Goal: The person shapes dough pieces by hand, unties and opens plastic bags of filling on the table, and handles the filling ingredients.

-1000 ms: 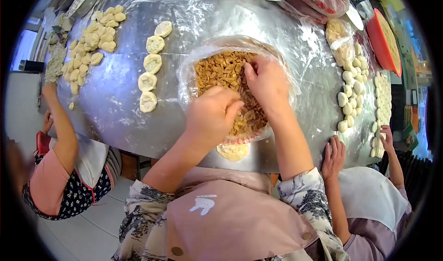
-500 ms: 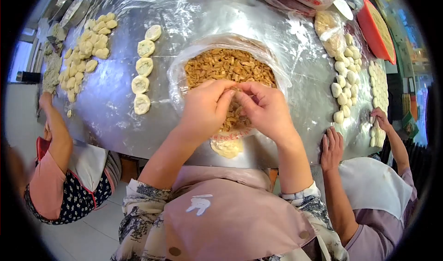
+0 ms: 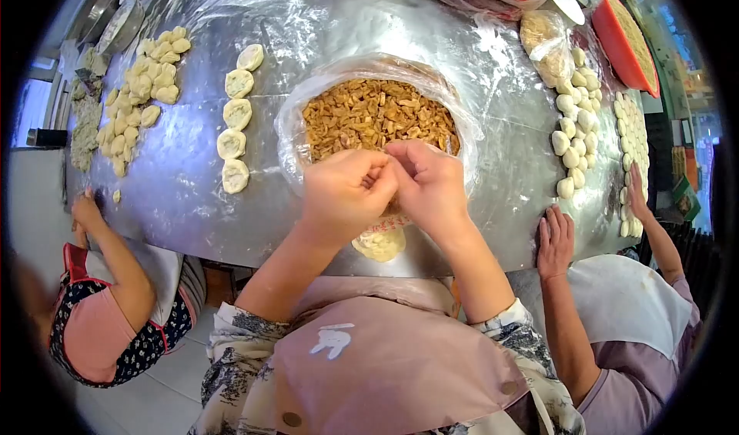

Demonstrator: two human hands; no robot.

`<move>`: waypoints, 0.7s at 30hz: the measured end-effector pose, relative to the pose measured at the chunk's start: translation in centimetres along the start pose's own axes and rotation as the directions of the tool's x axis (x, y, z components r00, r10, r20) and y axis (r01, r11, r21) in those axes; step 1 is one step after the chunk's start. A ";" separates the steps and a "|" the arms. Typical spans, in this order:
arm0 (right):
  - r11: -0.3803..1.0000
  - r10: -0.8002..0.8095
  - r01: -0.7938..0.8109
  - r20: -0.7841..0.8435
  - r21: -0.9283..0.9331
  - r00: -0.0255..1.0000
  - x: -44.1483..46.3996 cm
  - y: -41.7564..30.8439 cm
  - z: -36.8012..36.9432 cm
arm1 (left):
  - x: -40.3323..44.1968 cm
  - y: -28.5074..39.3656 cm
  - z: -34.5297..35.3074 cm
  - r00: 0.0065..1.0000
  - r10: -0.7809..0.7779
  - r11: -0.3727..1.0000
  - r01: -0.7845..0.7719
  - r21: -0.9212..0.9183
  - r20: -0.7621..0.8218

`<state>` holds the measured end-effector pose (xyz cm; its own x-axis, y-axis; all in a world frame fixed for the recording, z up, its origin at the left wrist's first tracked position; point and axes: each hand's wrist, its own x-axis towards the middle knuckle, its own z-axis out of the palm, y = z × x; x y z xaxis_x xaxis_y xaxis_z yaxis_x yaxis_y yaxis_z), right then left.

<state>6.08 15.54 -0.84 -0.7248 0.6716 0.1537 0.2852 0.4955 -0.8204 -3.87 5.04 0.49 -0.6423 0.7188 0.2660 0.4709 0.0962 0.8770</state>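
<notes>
Over a plastic bag [image 3: 289,138] of brown chopped pieces that look like walnuts [image 3: 377,112], my two hands meet fingertip to fingertip. My left hand [image 3: 344,190] is closed, its fingers curled inward. My right hand [image 3: 433,185] pinches with thumb and index finger against the left. Whatever is between the fingers is hidden. Just below the bag, near the table's edge, lies a flat dough piece [image 3: 379,245]. Left of the bag, several round dough pieces [image 3: 237,114] with greenish flecks stand in a row.
Dough lumps [image 3: 138,81] are heaped at the left of the metal table [image 3: 269,235]; dough balls [image 3: 577,119] line the right. A red basin [image 3: 627,42] stands at back right. Co-workers' hands rest at the right [image 3: 555,241] and left [image 3: 86,210] edges.
My hands have drawn lower and my left fingers have curled more. At right, a co-worker's far hand has flattened and moved up beside the dough; the left co-worker's arm has shifted.
</notes>
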 end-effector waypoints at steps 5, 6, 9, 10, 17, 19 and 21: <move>0.973 0.167 -0.165 0.000 0.159 0.986 0.1 -0.2 -0.1 | 1.1 -2.0 -0.1 0.998 0.019 0.981 -0.006 0.193 -0.067; 0.948 0.218 -0.221 0.039 0.228 0.975 0.0 0.1 -0.2 | 1.2 -2.3 -0.3 0.997 0.011 0.976 0.007 0.219 -0.078; 0.970 0.147 -0.153 0.044 0.189 0.988 0.3 -0.5 -0.7 | 1.3 -2.2 0.0 0.989 0.151 0.988 -0.151 0.040 0.006; 0.968 0.145 -0.153 0.056 0.198 0.988 0.3 -0.5 -0.7 | 1.2 -2.2 -0.1 0.992 0.114 0.992 -0.117 0.053 0.051; 0.996 0.016 -0.016 -0.003 0.090 1.000 0.0 -0.8 -0.9 | 1.2 -1.4 -0.8 0.992 0.042 0.998 -0.047 0.041 0.120; 0.999 -0.027 0.030 -0.066 0.044 0.997 -0.1 -0.7 -0.3 | 1.1 -1.4 -0.6 0.995 0.043 0.996 -0.049 0.073 0.093; 0.998 -0.070 0.070 -0.147 -0.006 0.987 -0.3 -0.5 0.2 | 0.6 -0.9 0.1 0.998 0.005 0.994 -0.011 0.109 0.062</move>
<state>6.03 15.00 -0.60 -0.6425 0.7093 0.2900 0.2380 0.5445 -0.8043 -4.64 5.41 -0.17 -0.6014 0.7604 0.2449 0.5414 0.1625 0.8249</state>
